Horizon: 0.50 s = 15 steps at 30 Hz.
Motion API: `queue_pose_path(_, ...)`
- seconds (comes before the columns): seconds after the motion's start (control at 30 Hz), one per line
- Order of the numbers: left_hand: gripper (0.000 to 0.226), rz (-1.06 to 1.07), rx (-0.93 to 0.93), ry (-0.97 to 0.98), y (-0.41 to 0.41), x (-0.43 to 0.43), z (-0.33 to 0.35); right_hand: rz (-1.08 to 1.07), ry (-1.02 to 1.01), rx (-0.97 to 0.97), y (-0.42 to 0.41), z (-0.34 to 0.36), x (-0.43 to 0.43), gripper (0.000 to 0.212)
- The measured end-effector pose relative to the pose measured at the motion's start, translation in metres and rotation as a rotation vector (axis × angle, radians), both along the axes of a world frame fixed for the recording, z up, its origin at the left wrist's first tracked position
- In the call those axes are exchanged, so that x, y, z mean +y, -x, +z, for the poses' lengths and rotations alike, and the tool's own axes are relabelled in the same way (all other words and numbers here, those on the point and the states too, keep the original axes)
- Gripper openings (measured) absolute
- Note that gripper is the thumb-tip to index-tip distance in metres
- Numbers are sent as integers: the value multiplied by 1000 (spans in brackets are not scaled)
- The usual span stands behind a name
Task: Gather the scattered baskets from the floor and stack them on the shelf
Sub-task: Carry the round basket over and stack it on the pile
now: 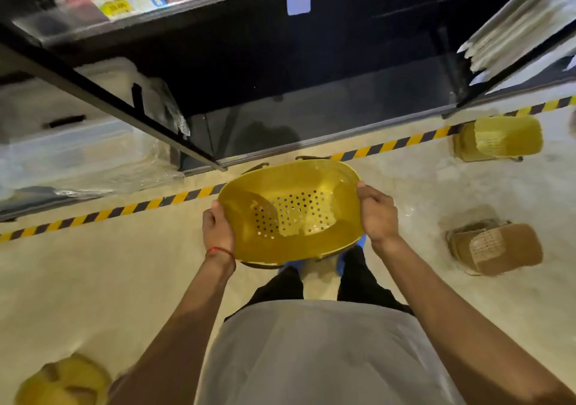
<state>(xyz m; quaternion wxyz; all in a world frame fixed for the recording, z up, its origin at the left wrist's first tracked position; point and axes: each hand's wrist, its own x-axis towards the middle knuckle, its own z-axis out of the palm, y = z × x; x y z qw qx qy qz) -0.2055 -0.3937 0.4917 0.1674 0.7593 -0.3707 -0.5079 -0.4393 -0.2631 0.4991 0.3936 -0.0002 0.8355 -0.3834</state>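
Note:
I hold a yellow basket (290, 211) with a perforated bottom in front of me at waist height, its open side facing up. My left hand (218, 227) grips its left rim and my right hand (375, 214) grips its right rim. A second yellow basket (501, 138) lies on its side on the floor at the right, near the striped tape. A brown basket (498, 248) lies tipped over below it. Another yellow basket (62, 383) lies at the bottom left. The dark lower shelf (327, 118) opens straight ahead.
A black shelf frame (124, 108) slants across the left, with clear plastic boxes (71, 155) behind it. Yellow-and-black tape (124, 209) runs along the floor before the shelf. White flat stock (514, 24) sits on the upper right shelf. My feet (321, 261) stand under the basket.

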Motion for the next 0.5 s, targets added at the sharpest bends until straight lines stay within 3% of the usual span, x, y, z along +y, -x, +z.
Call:
queue_pose_path(0.17,51,186,-43,-17,18,28,-1,258,-48,-20,40,-7,-24,39)
queue_pose_path(0.4,33,479,38,-45,32,71,-15,435,-106,-16,59,-21,-50,33)
queue_pose_path(0.5,36,494,26,-66,25,80,-27,497,-137,15,55,-44,-51,31)
